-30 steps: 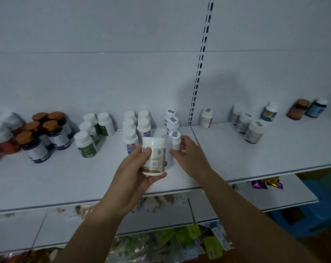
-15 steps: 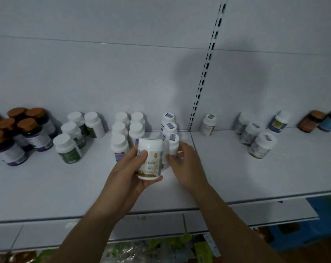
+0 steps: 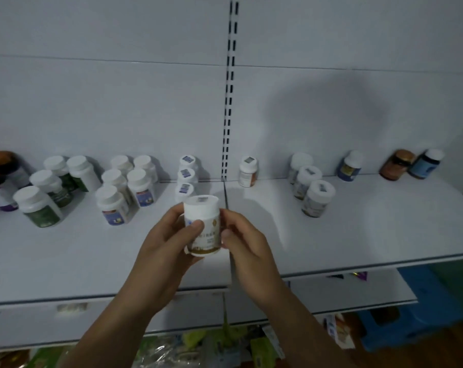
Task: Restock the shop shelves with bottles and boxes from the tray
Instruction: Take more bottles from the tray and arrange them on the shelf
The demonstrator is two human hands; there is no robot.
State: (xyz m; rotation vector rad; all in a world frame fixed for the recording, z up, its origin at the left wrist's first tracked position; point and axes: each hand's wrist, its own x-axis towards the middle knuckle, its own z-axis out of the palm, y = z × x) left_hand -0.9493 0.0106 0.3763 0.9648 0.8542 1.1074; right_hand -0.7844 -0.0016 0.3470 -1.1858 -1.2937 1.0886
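A white bottle (image 3: 204, 223) with a gold band at its base is held upright above the white shelf (image 3: 92, 256), near the middle seam. My left hand (image 3: 169, 243) grips it, thumb across the label. My right hand (image 3: 245, 243) holds its right side with thumb and fingertips. Just behind it stands a row of three small white bottles (image 3: 185, 176) with stickers on their caps. The tray is out of view.
Green-labelled bottles (image 3: 39, 205) and blue-labelled bottles (image 3: 124, 192) stand left of the row. A lone bottle (image 3: 248, 171), three clear bottles (image 3: 314, 193), a blue bottle (image 3: 349, 166) and two dark jars (image 3: 411, 164) sit on the right. Lower shelves and a blue stool (image 3: 416, 309) lie below.
My right hand left the small bottle in the row and now holds the big bottle's right side. The bottle rose slightly and sits more central; the view shifted left and up.
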